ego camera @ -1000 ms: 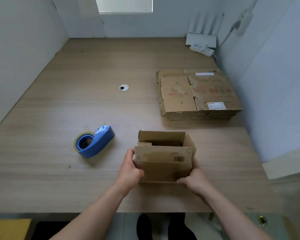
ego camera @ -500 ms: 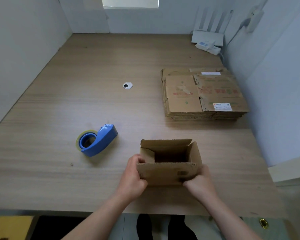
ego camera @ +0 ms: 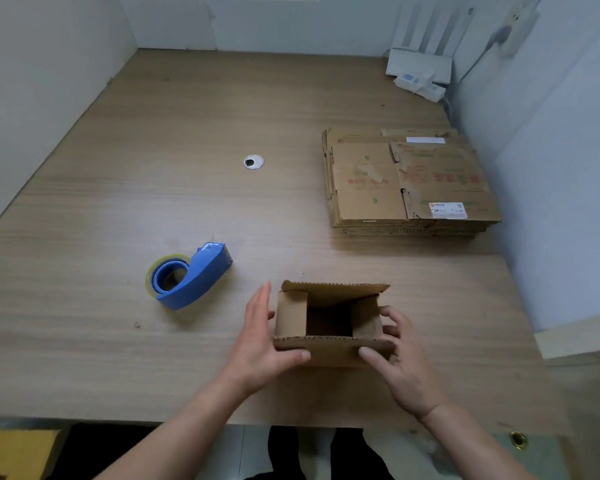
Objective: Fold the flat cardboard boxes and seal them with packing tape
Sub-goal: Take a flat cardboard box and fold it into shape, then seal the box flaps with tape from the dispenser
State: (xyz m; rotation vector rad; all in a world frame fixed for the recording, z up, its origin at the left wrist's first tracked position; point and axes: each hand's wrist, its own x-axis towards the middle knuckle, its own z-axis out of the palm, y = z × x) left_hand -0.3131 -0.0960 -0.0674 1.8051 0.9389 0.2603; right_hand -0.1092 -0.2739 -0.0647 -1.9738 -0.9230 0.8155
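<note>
A small brown cardboard box (ego camera: pixel 333 353) stands upright near the table's front edge, its top open and its flaps standing up. My left hand (ego camera: pixel 258 344) lies flat against the box's left wall with straight fingers, thumb on the front wall. My right hand (ego camera: pixel 402 365) holds the right side, fingers curled at the right flap and thumb on the front wall. A blue tape dispenser (ego camera: pixel 193 277) with a roll of clear tape lies on the table to the left of the box, apart from both hands. A stack of flat cardboard boxes (ego camera: pixel 406 185) lies at the far right.
The wooden table (ego camera: pixel 153 168) has a round cable grommet (ego camera: pixel 253 162) in its middle. A white router (ego camera: pixel 418 67) with small devices sits in the far right corner. White walls close in the left, back and right sides.
The box went from tilted toward me to standing upright with its opening facing up. My left hand's fingers straightened along the left wall; my right hand shifted to the right flap.
</note>
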